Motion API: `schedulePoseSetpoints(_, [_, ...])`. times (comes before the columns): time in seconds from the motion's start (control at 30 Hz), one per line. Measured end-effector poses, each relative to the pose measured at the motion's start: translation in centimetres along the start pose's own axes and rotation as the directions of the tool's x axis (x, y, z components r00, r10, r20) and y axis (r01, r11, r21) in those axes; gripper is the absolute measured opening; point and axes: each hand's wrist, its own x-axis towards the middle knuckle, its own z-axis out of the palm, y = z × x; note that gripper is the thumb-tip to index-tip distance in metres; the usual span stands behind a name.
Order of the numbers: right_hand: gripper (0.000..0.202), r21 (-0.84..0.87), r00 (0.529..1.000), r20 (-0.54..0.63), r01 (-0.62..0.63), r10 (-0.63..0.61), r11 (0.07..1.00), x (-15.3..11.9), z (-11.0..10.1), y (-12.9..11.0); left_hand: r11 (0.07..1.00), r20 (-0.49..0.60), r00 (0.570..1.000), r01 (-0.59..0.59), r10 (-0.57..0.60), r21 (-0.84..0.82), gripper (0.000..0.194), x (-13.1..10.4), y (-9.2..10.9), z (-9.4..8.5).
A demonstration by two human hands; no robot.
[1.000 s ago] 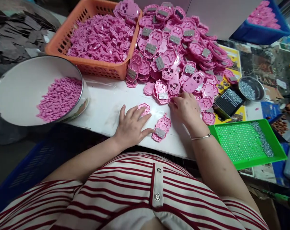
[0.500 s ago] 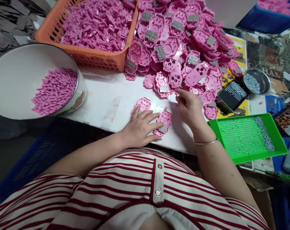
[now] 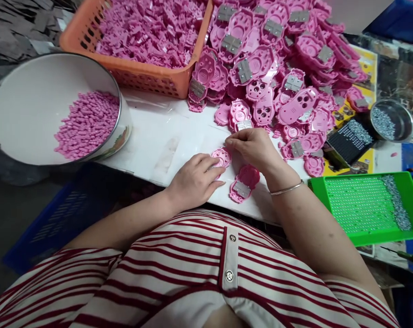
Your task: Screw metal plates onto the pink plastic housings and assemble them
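Note:
My left hand (image 3: 196, 180) rests on the table with its fingers closed over the near side of a small pink plastic shell (image 3: 222, 156), partly covering it. My right hand (image 3: 254, 148) is at that shell's far right side, thumb and forefinger pinched together; whatever is between them is too small to make out. Just below the right hand lies a second pink shell (image 3: 244, 183) with a grey metal plate in its lower half. Neither hand touches this one.
A large heap of pink shells (image 3: 261, 64) with metal plates lies beyond my hands. Leftward stand an orange basket (image 3: 151, 82) of pink parts and a white basin (image 3: 22, 109) with small pink pieces. Rightward are a green tray (image 3: 356, 205), a black tray (image 3: 343, 146) and a metal bowl (image 3: 406, 120) of screws.
My left hand has gone from spread over two shells to closed on one. My right hand has moved from the heap's edge toward that shell. The view has shifted slightly.

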Motion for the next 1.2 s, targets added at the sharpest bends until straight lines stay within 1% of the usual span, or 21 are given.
schedulePoseSetpoints(0.13, [0.020,-0.096,0.999,0.046,-0.006,0.010,0.995,0.0,0.0,-0.3,0.999,-0.034,0.999,-0.033,0.032,-0.003,0.029,-0.2,0.1,0.0])
schedulePoseSetpoints(0.27, [0.022,-0.204,0.998,0.064,0.011,0.003,0.979,0.2,0.4,-0.2,0.999,-0.039,0.998,-0.039,0.039,-0.003,0.029,-0.3,0.2,-0.1])
schedulePoseSetpoints(0.47, [0.023,-0.370,1.000,0.030,0.002,0.010,0.929,0.2,1.3,-0.4,0.999,-0.054,0.998,-0.041,0.041,-0.004,0.026,-0.2,0.0,0.1])
schedulePoseSetpoints(0.6, [0.023,-0.487,1.000,0.002,0.013,-0.014,0.874,-0.1,1.7,-0.9,0.998,-0.082,0.995,-0.057,0.057,0.005,0.023,-0.1,-0.1,0.2])
schedulePoseSetpoints(0.67, [0.026,-0.491,1.000,-0.018,0.007,-0.018,0.871,-0.1,1.8,-0.9,0.998,-0.096,0.994,-0.061,0.061,0.007,0.022,-0.1,-0.1,0.3])
schedulePoseSetpoints(0.73, [0.029,-0.461,1.000,-0.027,-0.012,-0.001,0.887,0.0,1.8,-0.9,0.998,-0.107,0.992,-0.065,0.066,0.007,0.022,-0.1,-0.1,0.4])
schedulePoseSetpoints(0.83, [0.025,-0.389,1.000,-0.012,0.015,-0.021,0.921,0.0,1.2,-0.4,0.998,-0.117,0.991,-0.064,0.065,0.008,0.021,-0.1,0.0,0.5])
schedulePoseSetpoints(0.87, [0.027,-0.369,0.998,-0.039,0.025,-0.042,0.929,0.0,0.8,-0.2,0.998,-0.117,0.991,-0.063,0.063,0.008,0.022,-0.1,0.0,0.5])
schedulePoseSetpoints(0.93, [0.030,-0.380,0.985,-0.152,0.016,-0.079,0.925,0.0,-0.1,0.1,0.998,-0.112,0.992,-0.065,0.065,0.006,0.023,-0.1,0.0,0.5])
schedulePoseSetpoints(0.97, [0.030,-0.418,0.973,-0.211,-0.005,-0.092,0.908,0.0,-0.5,0.1,0.998,-0.110,0.992,-0.067,0.067,0.003,0.023,-0.1,0.0,0.5])
schedulePoseSetpoints(1.0, [0.028,-0.470,0.965,-0.242,-0.024,-0.103,0.882,0.0,-0.8,0.2,0.998,-0.109,0.992,-0.068,0.068,-0.001,0.022,-0.1,0.0,0.5])
schedulePoseSetpoints(1.03, [0.027,-0.523,0.963,-0.246,-0.035,-0.112,0.852,0.1,-1.0,0.1,0.998,-0.109,0.992,-0.067,0.066,-0.006,0.022,-0.1,0.0,0.5])
schedulePoseSetpoints(1.1, [0.026,-0.589,0.972,-0.193,-0.005,-0.134,0.808,0.6,-0.9,-0.1,0.998,-0.107,0.992,-0.061,0.059,-0.012,0.022,-0.1,0.0,0.5])
schedulePoseSetpoints(1.13, [0.026,-0.591,0.977,-0.149,0.036,-0.153,0.806,1.0,-0.7,-0.2,0.998,-0.104,0.993,-0.058,0.056,-0.015,0.022,-0.1,0.1,0.5])
schedulePoseSetpoints(1.2, [0.028,-0.536,0.975,-0.088,0.126,-0.204,0.835,2.0,-0.4,-0.3,0.999,-0.095,0.994,-0.050,0.048,-0.021,0.023,-0.1,0.1,0.5])
